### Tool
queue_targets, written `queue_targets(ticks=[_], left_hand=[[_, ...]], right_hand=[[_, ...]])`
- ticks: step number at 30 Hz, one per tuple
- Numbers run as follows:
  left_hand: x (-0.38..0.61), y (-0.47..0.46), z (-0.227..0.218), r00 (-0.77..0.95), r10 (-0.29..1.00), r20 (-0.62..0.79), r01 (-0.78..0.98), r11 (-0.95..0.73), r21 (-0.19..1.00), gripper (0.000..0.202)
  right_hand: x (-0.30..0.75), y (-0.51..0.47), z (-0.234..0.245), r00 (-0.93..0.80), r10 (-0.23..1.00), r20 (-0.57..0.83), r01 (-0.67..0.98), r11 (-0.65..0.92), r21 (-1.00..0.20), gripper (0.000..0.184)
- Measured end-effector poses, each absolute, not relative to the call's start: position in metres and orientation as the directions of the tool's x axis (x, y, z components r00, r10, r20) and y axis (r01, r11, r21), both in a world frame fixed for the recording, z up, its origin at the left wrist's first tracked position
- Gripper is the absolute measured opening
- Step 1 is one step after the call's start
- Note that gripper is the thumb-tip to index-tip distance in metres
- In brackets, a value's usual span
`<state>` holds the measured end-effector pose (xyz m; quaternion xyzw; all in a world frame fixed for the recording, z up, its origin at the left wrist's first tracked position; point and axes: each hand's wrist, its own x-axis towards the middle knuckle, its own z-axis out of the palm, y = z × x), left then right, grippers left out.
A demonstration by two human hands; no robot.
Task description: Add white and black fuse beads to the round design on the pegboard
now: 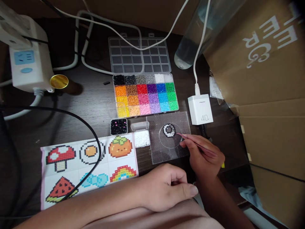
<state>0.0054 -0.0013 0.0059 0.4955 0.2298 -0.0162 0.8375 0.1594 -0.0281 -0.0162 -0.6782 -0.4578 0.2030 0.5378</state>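
Pink tweezers (197, 144) are pinched in my right hand (207, 156), their tips at the right edge of a small ring of white and black fuse beads (169, 130). The ring sits on a clear pegboard (157, 156), and its centre is grey or see-through. My left hand (169, 187) lies below the board, fingers curled in and thumb stretched out, with nothing visible in it. Left of the board are an open box of white beads (142, 138) and a small box of black beads (118, 126) with a few pink ones.
A sorted bead case (145, 95) lies behind the board, its lid (140, 60) folded back. A pattern sheet (76, 170) is at left, crossed by a black cable (91, 127). A white charger (200, 109), a bottle (188, 57), a power strip (30, 70) and a cardboard box (262, 86) surround these.
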Motion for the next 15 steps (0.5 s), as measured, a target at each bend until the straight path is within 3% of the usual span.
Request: queue_targets(ticks=[7, 11, 12, 15], left_hand=[[0.0063, -0.0012, 0.0062, 0.897, 0.207, -0.390, 0.238, 0.517, 0.822, 0.041], [0.0055, -0.0037, 0.0052, 0.881, 0.259, -0.396, 0.172, 0.605, 0.778, 0.034], [0.0052, -0.0048, 0.0042, 0.873, 0.286, -0.395, 0.139, 0.631, 0.764, 0.035], [0.0051, -0.0086, -0.0008, 0.848, 0.377, -0.373, 0.027, 0.671, 0.741, 0.065]], right_hand=[[0.1595, -0.0275, -0.0155, 0.498, 0.842, 0.208, 0.397, -0.008, -0.918, 0.016], [0.1598, -0.0283, -0.0150, 0.494, 0.845, 0.203, 0.396, -0.010, -0.918, 0.017], [0.1602, -0.0288, -0.0152, 0.490, 0.848, 0.201, 0.392, -0.008, -0.920, 0.018], [0.1627, -0.0306, -0.0175, 0.469, 0.855, 0.220, 0.409, 0.011, -0.912, 0.023]])
